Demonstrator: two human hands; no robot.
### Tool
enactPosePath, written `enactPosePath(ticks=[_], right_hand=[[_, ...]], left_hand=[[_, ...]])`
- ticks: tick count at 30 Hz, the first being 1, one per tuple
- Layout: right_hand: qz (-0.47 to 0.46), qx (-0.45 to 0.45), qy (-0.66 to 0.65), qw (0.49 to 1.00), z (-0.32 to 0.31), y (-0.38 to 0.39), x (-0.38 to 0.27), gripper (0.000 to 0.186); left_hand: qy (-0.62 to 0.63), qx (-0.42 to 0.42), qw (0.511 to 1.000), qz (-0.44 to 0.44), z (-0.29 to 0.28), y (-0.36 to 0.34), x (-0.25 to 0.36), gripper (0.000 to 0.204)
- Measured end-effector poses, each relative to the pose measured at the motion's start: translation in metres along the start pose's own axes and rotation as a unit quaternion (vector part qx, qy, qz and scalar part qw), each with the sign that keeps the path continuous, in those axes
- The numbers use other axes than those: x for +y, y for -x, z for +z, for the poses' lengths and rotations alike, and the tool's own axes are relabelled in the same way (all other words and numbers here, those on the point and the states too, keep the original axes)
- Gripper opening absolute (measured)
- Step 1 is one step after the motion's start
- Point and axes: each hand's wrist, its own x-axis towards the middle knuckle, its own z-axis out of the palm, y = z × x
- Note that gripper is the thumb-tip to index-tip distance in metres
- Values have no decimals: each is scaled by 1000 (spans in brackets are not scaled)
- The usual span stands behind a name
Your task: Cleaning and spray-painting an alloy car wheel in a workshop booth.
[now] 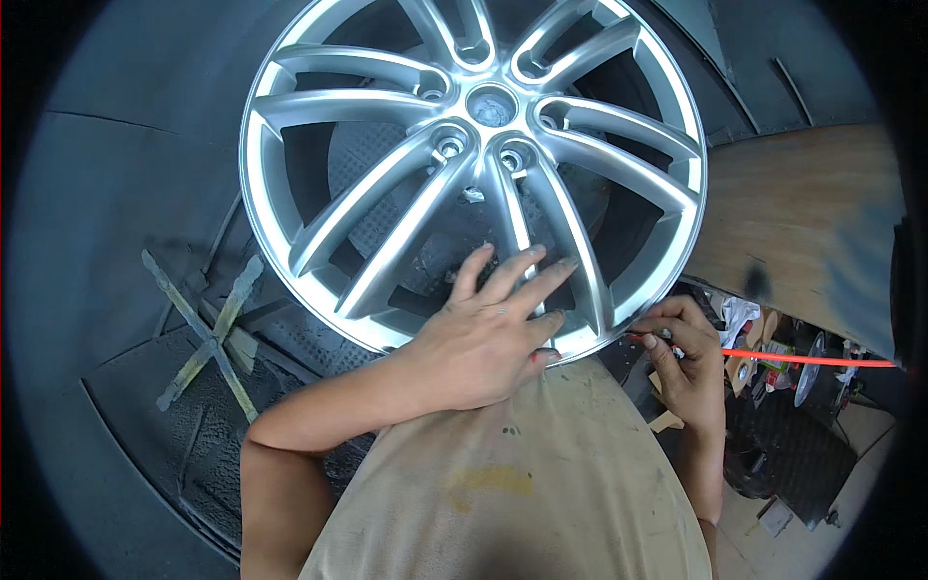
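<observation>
A silver alloy wheel rim [592, 176] with paired spokes and a round centre hole lies face up before me. My left hand [493, 329] rests on its near edge, fingers spread over the lower spokes, thumb by the bright lip. At the rim's lower right edge is my right hand [681, 353], its thumb and fingers pinched together. A small dark and red bit shows at those fingertips, too small to name. An orange-red hose or cord [812, 359] runs rightward from beside this hand; whether it is held I cannot tell.
Crossed strips of worn tape [211, 333] lie on the dark surface at left. A wooden board [793, 222] stands at right, with cluttered tools and scraps [773, 362] below it. A stained tan apron [522, 483] covers my front, close to the rim.
</observation>
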Motion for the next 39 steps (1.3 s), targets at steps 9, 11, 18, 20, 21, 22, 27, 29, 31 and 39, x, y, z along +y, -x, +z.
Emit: enactPosePath(ticks=[9,11,18,20,21,22,27,29,31,39], right_hand=[[-9,61,-1,998,26,3,-4,12],[44,41,-4,998,20,6,-12,13],[4,49,13,999,29,-1,-19,12],[-1,40,20,999,35,-1,-16,13],[-4,33,27,999,38,-1,-14,14],[-5,30,28,999,40,-3,-13,14],[-103,-20,129,986,54,-20,-8,15],[-82,-63,140,985,55,-24,-13,12],[-11,-146,211,966,52,-25,-24,14],[-7,-319,259,912,48,-37,-37,31]], left_hand=[[-38,-59,997,17,1,-5,7,45],[-47,-72,996,14,-1,-5,10,45],[-25,-38,999,-10,10,-8,9,45],[-15,-34,999,-10,10,-5,8,44],[-3,-36,999,-5,9,-3,6,39],[10,-38,999,-1,8,0,4,35],[68,129,989,1,-6,24,-3,28],[53,191,980,-23,-11,35,-10,29],[29,226,973,-33,-10,42,-17,28],[-57,177,978,-90,6,46,-21,26]])
